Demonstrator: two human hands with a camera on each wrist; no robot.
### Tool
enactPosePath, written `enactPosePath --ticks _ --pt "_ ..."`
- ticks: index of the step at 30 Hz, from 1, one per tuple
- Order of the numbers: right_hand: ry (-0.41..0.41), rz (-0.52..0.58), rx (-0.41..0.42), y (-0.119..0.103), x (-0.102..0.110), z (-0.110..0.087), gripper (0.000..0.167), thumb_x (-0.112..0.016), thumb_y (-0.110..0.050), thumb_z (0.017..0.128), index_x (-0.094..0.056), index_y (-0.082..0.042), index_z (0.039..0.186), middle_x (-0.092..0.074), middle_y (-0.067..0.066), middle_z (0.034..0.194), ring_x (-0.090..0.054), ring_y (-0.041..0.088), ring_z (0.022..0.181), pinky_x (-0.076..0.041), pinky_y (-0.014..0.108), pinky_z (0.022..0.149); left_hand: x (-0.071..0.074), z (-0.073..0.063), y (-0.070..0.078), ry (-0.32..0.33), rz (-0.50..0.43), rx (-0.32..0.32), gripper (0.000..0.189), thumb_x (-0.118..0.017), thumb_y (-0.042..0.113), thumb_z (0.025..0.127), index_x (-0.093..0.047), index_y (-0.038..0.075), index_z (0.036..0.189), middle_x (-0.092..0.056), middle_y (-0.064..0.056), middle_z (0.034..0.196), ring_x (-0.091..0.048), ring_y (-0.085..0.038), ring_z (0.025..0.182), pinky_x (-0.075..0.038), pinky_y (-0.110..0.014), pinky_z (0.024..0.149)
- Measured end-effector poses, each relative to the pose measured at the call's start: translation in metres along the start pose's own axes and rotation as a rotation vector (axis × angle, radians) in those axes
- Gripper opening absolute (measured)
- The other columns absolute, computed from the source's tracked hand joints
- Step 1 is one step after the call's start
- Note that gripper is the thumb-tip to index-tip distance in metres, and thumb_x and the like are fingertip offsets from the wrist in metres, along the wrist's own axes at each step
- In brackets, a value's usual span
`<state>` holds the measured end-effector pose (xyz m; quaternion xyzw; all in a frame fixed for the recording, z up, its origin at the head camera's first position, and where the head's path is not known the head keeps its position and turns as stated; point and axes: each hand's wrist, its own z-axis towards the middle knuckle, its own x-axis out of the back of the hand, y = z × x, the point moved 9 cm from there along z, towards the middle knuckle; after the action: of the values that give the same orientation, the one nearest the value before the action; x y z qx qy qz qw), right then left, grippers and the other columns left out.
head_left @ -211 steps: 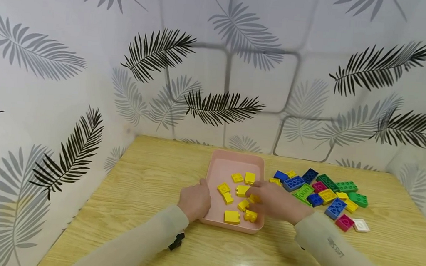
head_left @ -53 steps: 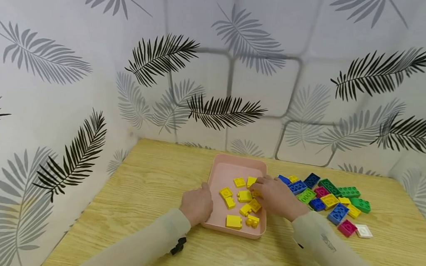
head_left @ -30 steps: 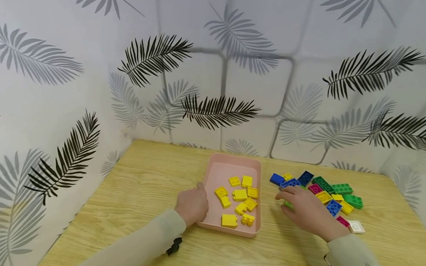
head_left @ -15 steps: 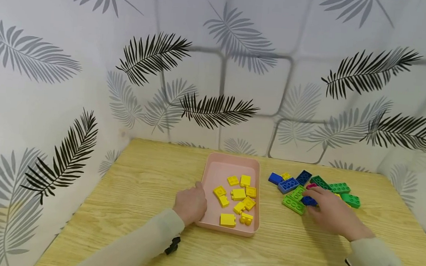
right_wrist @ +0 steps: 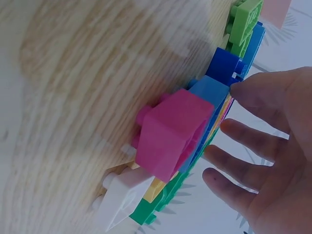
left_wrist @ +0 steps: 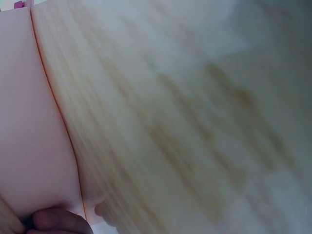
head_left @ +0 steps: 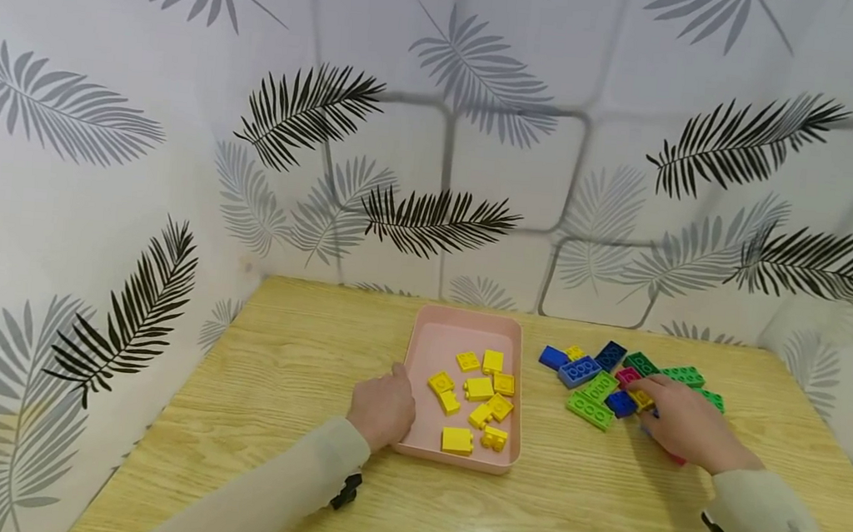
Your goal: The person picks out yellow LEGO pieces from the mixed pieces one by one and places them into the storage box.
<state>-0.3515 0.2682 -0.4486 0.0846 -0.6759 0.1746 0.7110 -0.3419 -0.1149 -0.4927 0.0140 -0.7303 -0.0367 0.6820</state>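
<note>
My left hand [head_left: 384, 407] grips the near left wall of a pink tray [head_left: 467, 319]. The left wrist view has the fingertips [left_wrist: 58, 220] at the tray's wall. Several yellow building bricks [head_left: 478, 389] lie scattered inside. To the right, my right hand [head_left: 692, 429] is over a loose group of mixed bricks, its fingertips right at a yellow brick [head_left: 641, 399]. Fingers spread apart, the palm shows nothing held in the right wrist view. A magenta brick [right_wrist: 170, 131] and a white brick [right_wrist: 124, 195] lie below that hand, largely hidden from the head view.
Beside the tray lie two lime bricks [head_left: 590, 410], a dark blue brick [head_left: 621, 403], a blue brick [head_left: 579, 372] and green bricks [head_left: 683, 376]. The wooden table [head_left: 317, 324] ends at a leaf-patterned backdrop [head_left: 479, 170].
My right hand has left the tray, moved right to the brick group and shifted a little further right over it. A lime brick now lies turned beside the other. The left hand stays on the tray.
</note>
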Motion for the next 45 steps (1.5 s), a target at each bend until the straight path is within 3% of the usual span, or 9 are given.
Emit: enactPosePath --ticks 16,24,29,34,39,45 --pt "-0.007 -0.030 -0.033 0.004 -0.006 0.009 0.037 -0.076 -0.012 0.084 -0.070 -0.009 0.120 -0.063 0.021 0.120 -0.058 0.049 0.106 -0.047 0.066 0.085 -0.003 0.002 -0.001 -0.003 -0.022 0.019 0.049 -0.055 0.029 0.102 -0.045 -0.002 0.138 -0.059 -0.008 0.067 -0.057 -0.018 0.053 -0.054 -0.037 0.054" --pt "-0.023 -0.072 -0.030 0.001 -0.009 0.012 0.038 -0.077 -0.011 0.082 -0.070 -0.009 0.120 -0.062 0.020 0.113 -0.060 0.042 0.096 -0.050 0.061 0.078 -0.005 0.000 -0.001 -0.001 -0.005 0.008 0.054 -0.055 0.029 0.102 -0.043 -0.004 0.142 -0.059 -0.007 0.066 -0.057 -0.017 0.052 -0.054 -0.037 0.054" --pt "-0.011 -0.040 -0.028 0.000 -0.007 0.013 0.031 -0.076 -0.008 0.083 -0.072 -0.008 0.114 -0.061 0.019 0.111 -0.064 0.037 0.089 -0.053 0.056 0.071 -0.003 0.001 -0.001 -0.002 -0.003 0.003 0.053 -0.055 0.030 0.102 -0.044 -0.003 0.141 -0.057 -0.006 0.064 -0.055 -0.016 0.051 -0.053 -0.036 0.052" --pt "0.035 -0.013 -0.001 -0.002 -0.001 0.013 0.026 -0.076 -0.007 0.084 -0.073 -0.008 0.110 -0.063 0.016 0.108 -0.065 0.036 0.091 -0.053 0.058 0.078 -0.002 0.001 -0.001 -0.009 -0.001 0.003 0.054 -0.055 0.030 0.102 -0.042 -0.004 0.143 -0.057 -0.006 0.065 -0.055 -0.016 0.051 -0.054 -0.036 0.054" --pt "0.085 0.002 0.033 -0.011 0.011 0.013 0.029 -0.076 -0.008 0.085 -0.073 -0.007 0.114 -0.064 0.015 0.107 -0.063 0.036 0.095 -0.052 0.057 0.082 -0.002 0.000 0.000 -0.009 0.015 -0.003 0.056 -0.055 0.030 0.102 -0.042 -0.004 0.144 -0.057 -0.006 0.064 -0.056 -0.016 0.050 -0.055 -0.036 0.054" --pt "0.136 0.015 0.106 -0.045 0.028 0.013 0.030 -0.078 -0.009 0.086 -0.072 -0.008 0.115 -0.062 0.015 0.114 -0.062 0.034 0.098 -0.056 0.049 0.075 -0.002 0.000 0.000 -0.014 0.009 0.014 0.056 -0.055 0.029 0.102 -0.041 -0.004 0.145 -0.057 -0.007 0.064 -0.055 -0.016 0.051 -0.053 -0.035 0.053"
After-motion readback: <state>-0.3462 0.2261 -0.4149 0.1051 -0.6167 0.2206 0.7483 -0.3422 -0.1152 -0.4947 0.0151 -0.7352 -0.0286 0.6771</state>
